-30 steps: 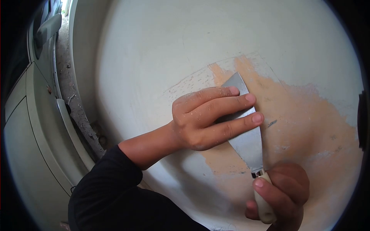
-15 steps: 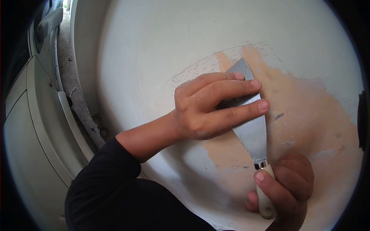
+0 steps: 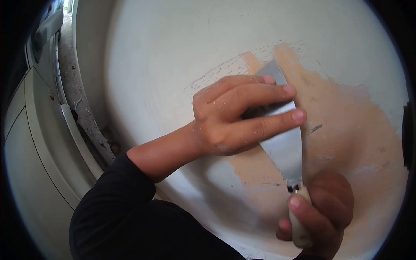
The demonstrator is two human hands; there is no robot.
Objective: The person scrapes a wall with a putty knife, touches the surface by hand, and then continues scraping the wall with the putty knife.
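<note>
A putty knife with a wide metal blade and a cream handle slants across a pale curved panel. My right hand is closed around its handle at the lower right, thumb along the handle. My left hand lies over the blade, fingers stretched and spread, fingertips pressing near its right edge; its thumb is hidden. Specks of white dust dot the left knuckles. Around and under the blade spreads a patch of peach-coloured filler, with grey marks and scuffs. Whether the whole blade edge touches the panel cannot be seen.
The white panel curves away on the left, with short scratch marks above the filler. Beyond a narrow gritty gap stands a pale vehicle body with a mirror. A dark object shows at the right edge.
The blade tip and my left hand have shifted slightly upward, and the handle lies marginally lower. Both hands keep the same placement on the putty knife. The view has moved a little.
</note>
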